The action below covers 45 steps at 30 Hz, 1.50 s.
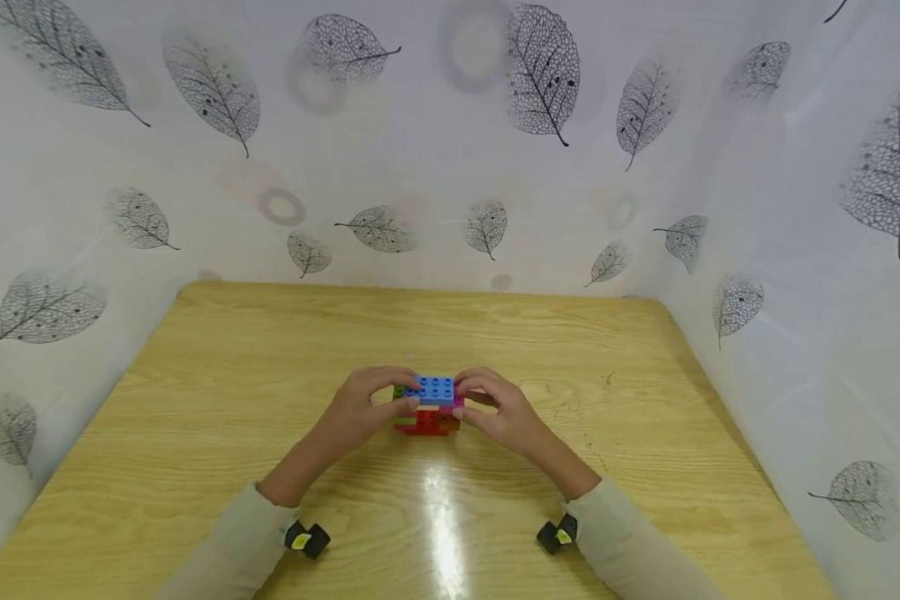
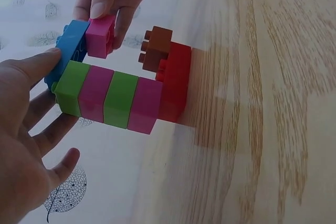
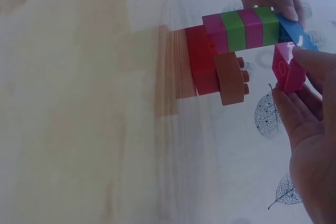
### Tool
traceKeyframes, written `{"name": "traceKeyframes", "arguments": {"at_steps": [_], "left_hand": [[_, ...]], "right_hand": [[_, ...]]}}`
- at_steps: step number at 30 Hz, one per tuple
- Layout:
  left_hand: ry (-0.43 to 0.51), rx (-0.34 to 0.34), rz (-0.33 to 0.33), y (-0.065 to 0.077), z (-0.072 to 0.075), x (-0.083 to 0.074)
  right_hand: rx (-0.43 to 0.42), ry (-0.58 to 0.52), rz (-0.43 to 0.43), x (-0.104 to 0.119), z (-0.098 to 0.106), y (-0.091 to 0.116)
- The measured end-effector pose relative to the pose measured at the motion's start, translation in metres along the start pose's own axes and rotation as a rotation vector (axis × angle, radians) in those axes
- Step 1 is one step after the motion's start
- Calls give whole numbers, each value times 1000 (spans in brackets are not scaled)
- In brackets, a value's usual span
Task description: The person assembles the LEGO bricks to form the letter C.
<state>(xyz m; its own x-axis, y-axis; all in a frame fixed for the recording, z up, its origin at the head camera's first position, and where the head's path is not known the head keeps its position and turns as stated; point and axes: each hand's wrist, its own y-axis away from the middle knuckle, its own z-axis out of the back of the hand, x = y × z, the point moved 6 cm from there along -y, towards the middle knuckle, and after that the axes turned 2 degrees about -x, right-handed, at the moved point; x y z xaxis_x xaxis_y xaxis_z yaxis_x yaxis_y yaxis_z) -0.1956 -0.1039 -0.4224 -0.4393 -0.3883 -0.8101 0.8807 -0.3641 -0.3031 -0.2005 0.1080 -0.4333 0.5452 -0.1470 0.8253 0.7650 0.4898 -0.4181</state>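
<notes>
A blue brick [image 1: 437, 390] with studs on top caps a column of alternating green [image 2: 115, 100] and pink bricks. This column rises from one end of a red brick [image 2: 181, 72] standing on the table; a brown brick [image 2: 157, 48] sits at the red brick's other end. My left hand [image 1: 360, 404] pinches the blue brick at its column end between thumb and fingers. Between thumb and fingers, my right hand [image 1: 506, 408] holds a separate pink brick [image 3: 289, 69] against the underside of the blue brick's free end. Whether the studs there are joined cannot be told.
The wooden table [image 1: 270, 333] carries the brick structure near its middle. White sheeting with a leaf print [image 1: 487, 227] surrounds the table at the back and sides. Small dark specks [image 1: 588, 442] mark the tabletop to the right.
</notes>
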Motion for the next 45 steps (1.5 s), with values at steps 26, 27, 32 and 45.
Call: {"name": "traceKeyframes", "arguments": {"at_steps": [26,27,32,45], "left_hand": [[48,-24,68,15,19,11],[47,-23,68,17,19,13],[59,-18,82,22,18,20],[193,0,33,14,6,26]], "right_hand": [[30,22,40,-2,5,3],[28,30,47,-1,5,3],[20,63,51,0,5,3],[10,143,-20,36,9,-5]]}}
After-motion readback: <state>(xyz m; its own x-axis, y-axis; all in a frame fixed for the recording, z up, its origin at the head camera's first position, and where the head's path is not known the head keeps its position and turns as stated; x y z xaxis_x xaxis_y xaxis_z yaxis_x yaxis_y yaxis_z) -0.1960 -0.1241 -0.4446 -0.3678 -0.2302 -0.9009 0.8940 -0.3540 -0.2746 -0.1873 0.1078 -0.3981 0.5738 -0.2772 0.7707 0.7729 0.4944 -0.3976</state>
